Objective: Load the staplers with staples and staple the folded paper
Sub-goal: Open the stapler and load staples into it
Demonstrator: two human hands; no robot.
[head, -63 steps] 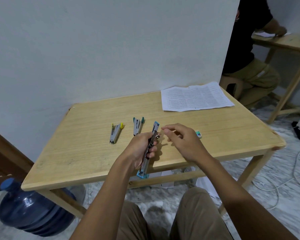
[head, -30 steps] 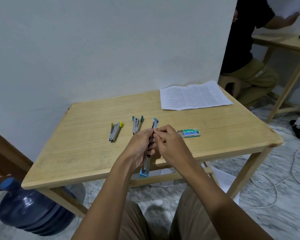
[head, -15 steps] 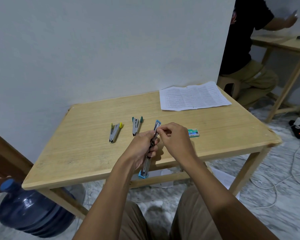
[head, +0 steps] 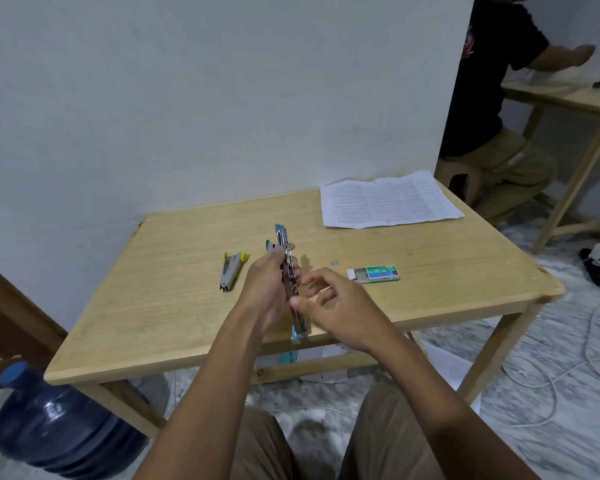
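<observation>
1. Left hand (head: 267, 285) clamped on the blue stapler (head: 289, 278), which is swung fully open into one long strip and held above the surface (head: 430, 271), metal channel facing the right hand.
2. Right hand (head: 340, 306): fingers loosely spread, not closed on anything; thumb tip touches the stapler's lower part. Can't tell whether anything is pinched there.
3. Landmark = held blue stapler. Its far blue tip points at the wall; its near blue end hangs over the surface's front edge.
4. Teal stapler (head: 270, 244) lies just behind the left hand, mostly hidden by it.
5. Yellow stapler (head: 231, 270) lies left of the blue stapler, flat on the surface, apart from the hand.
6. Staple box (head: 374, 274) sits right of the blue stapler, green label up, inner tray slid partly out on its left side.
7. Small staple strip (head: 334, 263) lies loose between the blue stapler and the box.
8. Printed paper (head: 388, 202) lies flat, far right of the blue stapler, at the surface's back corner by the wall.
9. Blue water jug (head: 59, 434) on the floor, below and left of the surface.
</observation>
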